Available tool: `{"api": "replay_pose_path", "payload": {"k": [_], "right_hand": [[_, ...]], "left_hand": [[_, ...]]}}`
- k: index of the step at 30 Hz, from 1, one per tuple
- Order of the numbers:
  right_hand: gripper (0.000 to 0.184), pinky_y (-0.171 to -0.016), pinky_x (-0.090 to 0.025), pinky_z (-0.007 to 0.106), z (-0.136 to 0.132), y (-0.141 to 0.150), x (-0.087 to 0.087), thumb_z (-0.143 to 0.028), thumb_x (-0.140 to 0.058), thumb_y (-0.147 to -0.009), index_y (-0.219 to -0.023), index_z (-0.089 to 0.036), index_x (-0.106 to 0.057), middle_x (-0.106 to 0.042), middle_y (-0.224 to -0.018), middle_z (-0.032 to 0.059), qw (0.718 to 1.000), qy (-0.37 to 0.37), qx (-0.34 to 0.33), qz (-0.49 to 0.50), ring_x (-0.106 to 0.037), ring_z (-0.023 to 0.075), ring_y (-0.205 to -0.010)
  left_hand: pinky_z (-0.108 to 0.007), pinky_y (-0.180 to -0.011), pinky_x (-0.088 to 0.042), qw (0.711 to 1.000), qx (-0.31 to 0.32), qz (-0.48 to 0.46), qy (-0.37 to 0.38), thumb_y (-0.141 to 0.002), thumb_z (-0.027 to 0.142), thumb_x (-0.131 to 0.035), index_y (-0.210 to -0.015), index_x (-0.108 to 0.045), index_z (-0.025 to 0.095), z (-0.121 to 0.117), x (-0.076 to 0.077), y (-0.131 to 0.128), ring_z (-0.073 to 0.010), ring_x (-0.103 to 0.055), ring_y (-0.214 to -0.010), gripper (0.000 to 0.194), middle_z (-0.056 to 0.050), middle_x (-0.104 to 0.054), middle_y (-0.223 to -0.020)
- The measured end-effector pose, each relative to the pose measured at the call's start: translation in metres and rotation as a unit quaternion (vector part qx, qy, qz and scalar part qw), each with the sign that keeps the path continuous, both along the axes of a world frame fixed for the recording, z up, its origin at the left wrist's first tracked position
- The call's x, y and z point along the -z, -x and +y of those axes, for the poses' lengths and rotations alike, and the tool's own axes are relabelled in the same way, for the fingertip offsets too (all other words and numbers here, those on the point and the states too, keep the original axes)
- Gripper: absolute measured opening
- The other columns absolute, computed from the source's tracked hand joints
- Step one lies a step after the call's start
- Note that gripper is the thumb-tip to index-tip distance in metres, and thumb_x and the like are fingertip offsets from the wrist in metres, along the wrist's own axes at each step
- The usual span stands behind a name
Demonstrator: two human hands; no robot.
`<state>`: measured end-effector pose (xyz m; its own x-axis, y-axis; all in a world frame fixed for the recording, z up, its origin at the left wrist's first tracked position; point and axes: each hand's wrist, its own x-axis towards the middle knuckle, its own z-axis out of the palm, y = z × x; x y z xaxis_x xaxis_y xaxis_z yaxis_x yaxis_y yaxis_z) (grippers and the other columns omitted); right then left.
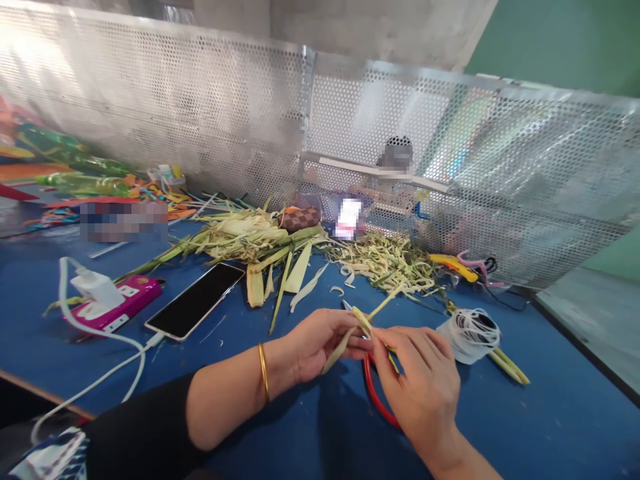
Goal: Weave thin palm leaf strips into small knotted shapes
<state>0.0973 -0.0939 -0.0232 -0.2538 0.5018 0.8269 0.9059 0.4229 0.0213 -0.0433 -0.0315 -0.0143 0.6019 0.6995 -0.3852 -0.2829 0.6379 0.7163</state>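
My left hand [317, 343], with a gold bangle at the wrist, pinches a pale yellow-green husk strip [362, 320] between thumb and fingers. One end of it curls down over the palm. My right hand [423, 373] has its thumb and fingertips closed on the same strip, close to the left fingertips. A thin pale length points up and away from the hands. Red-handled scissors [373, 393] lie on the table, partly hidden beneath both hands. To the right of my right hand sits a roll of white cord [473, 335].
Husk leaves [240, 233] and a heap of shredded husk [390, 263] lie across the back. On the left are a phone [197, 303] with a charging cable and a magenta power strip [125, 303]. A perforated metal screen [225, 113] stands behind; a person is beyond it.
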Motion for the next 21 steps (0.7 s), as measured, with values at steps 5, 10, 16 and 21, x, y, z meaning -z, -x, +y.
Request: {"api": "replay_pose_path", "payload": {"k": [5, 10, 16, 21], "right_hand": [[0.011, -0.078, -0.038, 0.034, 0.003, -0.001, 0.006, -0.012, -0.054, -0.084, -0.080, -0.019, -0.062, -0.067, -0.072, 0.0020, 1.000, 0.018, -0.011, -0.002, -0.060, 0.0149, -0.067], [0.017, -0.086, -0.035, 0.036, 0.003, 0.003, 0.013, -0.014, -0.048, -0.088, -0.087, -0.020, -0.064, -0.066, -0.081, 0.0036, 0.998, 0.058, -0.015, -0.030, -0.058, 0.0154, -0.074], [0.027, -0.087, -0.039, 0.036, 0.005, 0.014, 0.017, -0.008, -0.040, -0.090, -0.100, -0.014, -0.064, -0.062, -0.081, 0.0067, 0.969, 0.063, -0.098, -0.220, -0.055, 0.0194, -0.079], [0.023, -0.088, -0.038, 0.036, 0.006, 0.010, 0.016, -0.010, -0.040, -0.091, -0.085, -0.017, -0.062, -0.062, -0.078, 0.0043, 0.988, 0.066, -0.110, -0.092, -0.056, 0.0168, -0.077]], "left_hand": [[-0.024, -0.072, -0.051, 0.999, 0.001, -0.030, 0.014, -0.078, 0.019, -0.056, -0.077, -0.066, 0.008, 0.000, 0.000, 0.001, -0.0135, -0.065, -0.067, 0.015, -0.010, -0.069, -0.077], [-0.020, -0.065, -0.049, 0.998, -0.048, -0.013, -0.034, -0.078, 0.015, -0.060, -0.084, -0.067, 0.010, 0.001, 0.005, 0.001, -0.0115, -0.063, -0.068, 0.010, -0.009, -0.069, -0.081], [-0.018, -0.062, -0.047, 0.998, -0.037, -0.035, -0.035, -0.077, 0.015, -0.063, -0.080, -0.066, 0.009, -0.001, 0.012, -0.001, -0.0105, -0.061, -0.063, 0.007, -0.007, -0.066, -0.073], [-0.018, -0.057, -0.045, 0.999, -0.032, -0.030, -0.028, -0.075, 0.014, -0.065, -0.085, -0.066, 0.011, -0.003, 0.012, -0.002, -0.0095, -0.060, -0.059, 0.011, -0.005, -0.066, -0.073]]}}
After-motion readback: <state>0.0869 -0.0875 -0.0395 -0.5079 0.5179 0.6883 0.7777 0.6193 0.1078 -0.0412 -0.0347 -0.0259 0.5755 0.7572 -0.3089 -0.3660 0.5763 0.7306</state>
